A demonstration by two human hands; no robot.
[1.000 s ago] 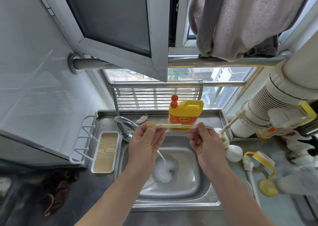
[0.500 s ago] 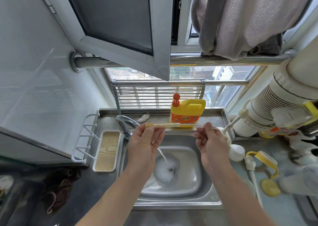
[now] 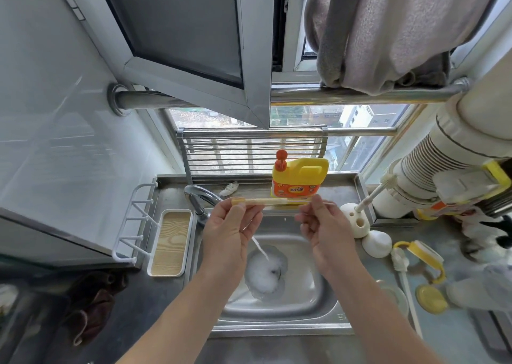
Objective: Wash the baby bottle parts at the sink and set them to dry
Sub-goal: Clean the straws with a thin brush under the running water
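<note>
While water (image 3: pixel 260 249) runs, L hand (image 3: pixel 230 233) pinches straw (image 3: pixel 273 202); R hand (image 3: pixel 324 230) too.

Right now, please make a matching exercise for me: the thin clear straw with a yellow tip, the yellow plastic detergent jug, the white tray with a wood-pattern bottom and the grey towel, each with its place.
Things
1. thin clear straw
2. yellow detergent jug
3. white wood-pattern tray
4. grey towel

Places
A. draped over the steel rail
B. just left of the steel sink
C. held between the left hand and the right hand
D. on the ledge behind the sink

Pairs: 1-C, 2-D, 3-B, 4-A
</note>
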